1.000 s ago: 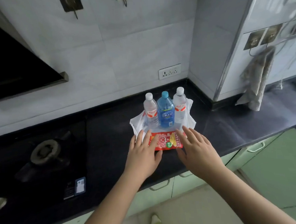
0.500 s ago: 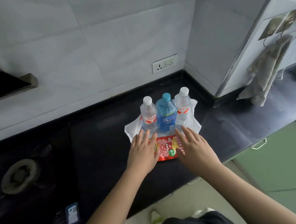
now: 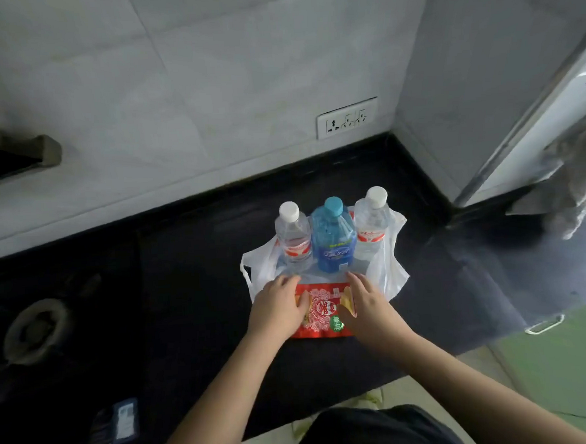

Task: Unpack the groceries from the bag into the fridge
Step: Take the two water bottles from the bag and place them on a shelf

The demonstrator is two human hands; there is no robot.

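fingers of left hand (image 3: 277, 310) and right hand (image 3: 369, 306) curled over either end of red snack packet (image 3: 319, 314), gripping it flat on dark desk (image 3: 193, 296). just behind packet: three bottles upright on spread white bag (image 3: 392, 270), blue bottle (image 3: 332, 240) between two clear bottles (image 3: 294, 239). nothing moved to fridge yet, judging by this; packet and all bottles left to carry over.
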